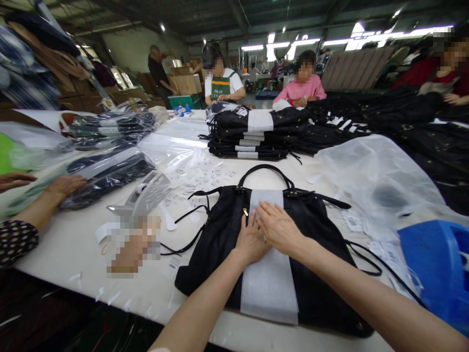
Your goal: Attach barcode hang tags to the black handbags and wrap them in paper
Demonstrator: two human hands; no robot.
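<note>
Left hand [251,239], open and flat, rests on the floppy black leather handbag [318,283] on the white counter [73,244] under both hands; right hand [280,227], flat too, touches it on the white foam strip [269,288]. Even pressure probably keeps that strip centred.

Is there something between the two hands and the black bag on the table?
Partly. A white strip lies along the middle of the black bag; the right hand rests flat on it, not on the bag itself. The left hand lies at the strip's left edge, partly on the bag.
</note>
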